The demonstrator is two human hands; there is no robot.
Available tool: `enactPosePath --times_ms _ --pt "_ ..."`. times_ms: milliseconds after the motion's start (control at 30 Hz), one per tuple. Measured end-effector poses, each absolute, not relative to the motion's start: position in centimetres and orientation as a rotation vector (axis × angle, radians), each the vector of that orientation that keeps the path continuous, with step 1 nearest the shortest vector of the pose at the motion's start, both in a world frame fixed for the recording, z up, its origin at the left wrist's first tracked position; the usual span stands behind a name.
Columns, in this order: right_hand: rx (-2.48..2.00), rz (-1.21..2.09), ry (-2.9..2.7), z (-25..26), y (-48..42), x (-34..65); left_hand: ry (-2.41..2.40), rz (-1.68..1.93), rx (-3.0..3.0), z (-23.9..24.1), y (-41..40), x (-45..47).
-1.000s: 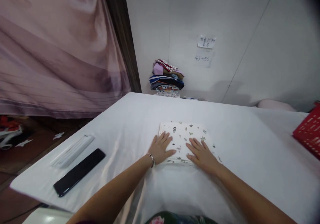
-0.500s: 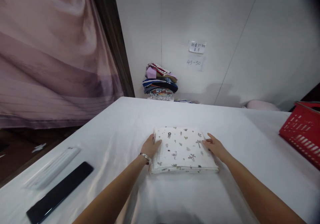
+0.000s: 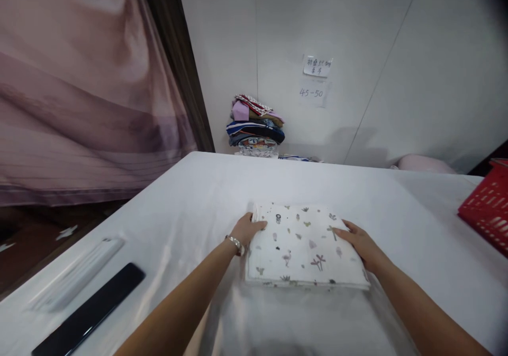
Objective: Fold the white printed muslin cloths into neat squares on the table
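Note:
A folded white cloth [image 3: 301, 247] printed with small plants and a flamingo lies between my two hands, above or on the white table. At its left edge, my left hand [image 3: 246, 230] grips the layers, thumb on top and the other fingers hidden behind the edge. A silvery bracelet circles that wrist. My right hand [image 3: 359, 242] holds the right edge, with a finger lying over the printed top; its underside is out of sight.
The table [image 3: 214, 186] has a white cover. A black flat bar [image 3: 89, 311] and a clear-wrapped white packet [image 3: 81, 274] lie left. A red basket [image 3: 486, 202] stands right. Behind the far edge is a pile of folded fabrics [image 3: 256, 128]; a pink curtain [image 3: 87, 91] hangs left.
The folded cloth has shifted right and slightly nearer in view, with both hands still on its sides. It looks a little larger and tilted. The camera view has also shifted slightly.

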State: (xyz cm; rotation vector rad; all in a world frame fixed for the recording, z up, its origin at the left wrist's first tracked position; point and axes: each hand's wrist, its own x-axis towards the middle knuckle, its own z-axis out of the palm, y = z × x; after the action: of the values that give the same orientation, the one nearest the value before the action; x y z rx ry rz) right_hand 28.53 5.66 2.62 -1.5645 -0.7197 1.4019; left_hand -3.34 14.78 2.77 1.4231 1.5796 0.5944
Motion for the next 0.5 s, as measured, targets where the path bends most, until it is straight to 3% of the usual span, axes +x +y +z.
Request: enactPosePath --times_ms 233,400,500 --pt "-1.88 1.319 -0.899 1.8 1.7 30.5 1.643 0.466 1.524 2.8 17.5 -0.4" --pt "-2.103 0.71 -1.453 1.5 4.4 32.5 1.623 0.484 1.522 2.3 17.2 -0.7" --pt "-1.948 0.616 -1.721 2.1 8.0 32.0 1.605 0.538 1.467 2.4 16.2 -1.9"
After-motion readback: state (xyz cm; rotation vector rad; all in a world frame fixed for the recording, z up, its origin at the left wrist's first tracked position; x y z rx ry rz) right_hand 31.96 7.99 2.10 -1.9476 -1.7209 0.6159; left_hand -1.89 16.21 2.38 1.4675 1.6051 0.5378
